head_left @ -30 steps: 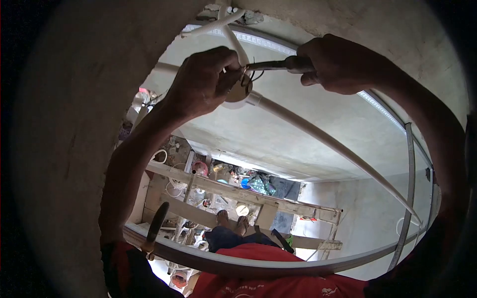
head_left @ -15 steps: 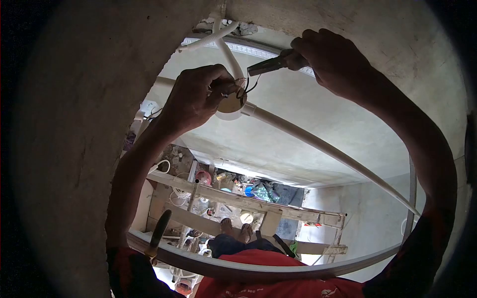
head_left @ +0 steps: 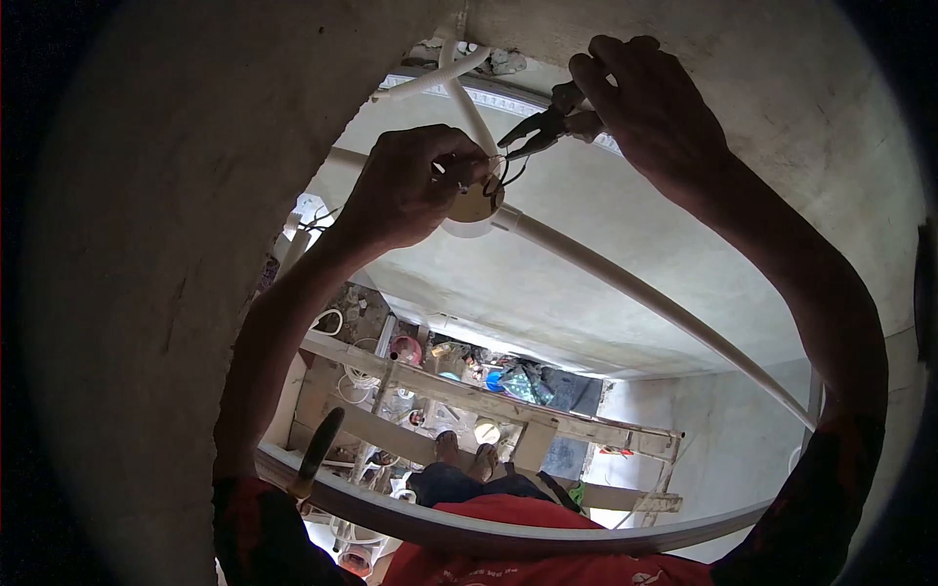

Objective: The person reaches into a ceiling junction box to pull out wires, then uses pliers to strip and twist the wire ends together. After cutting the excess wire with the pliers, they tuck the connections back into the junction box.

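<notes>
Several thin wires (head_left: 512, 174), some black, stick out of a round junction box (head_left: 473, 207) joined to white pipes. My left hand (head_left: 415, 186) is closed in a pinch on the wires, just at the left side of the box. Up and to the right, my right hand (head_left: 657, 112) grips a pair of pliers (head_left: 553, 122). Their jaws are spread apart, pointing left, with the tips close to the wire ends. Whether the jaws touch a wire is too small to tell.
A long white pipe (head_left: 645, 295) runs from the box to the lower right. Rough concrete (head_left: 147, 244) fills the left side. Below are a wooden scaffold (head_left: 528, 401), bare feet on a board, a red bucket (head_left: 405, 350) and scattered items on the floor.
The pliers' jaws have opened and are now nearer the wires. The box and my left hand appear slightly further right in the view.
</notes>
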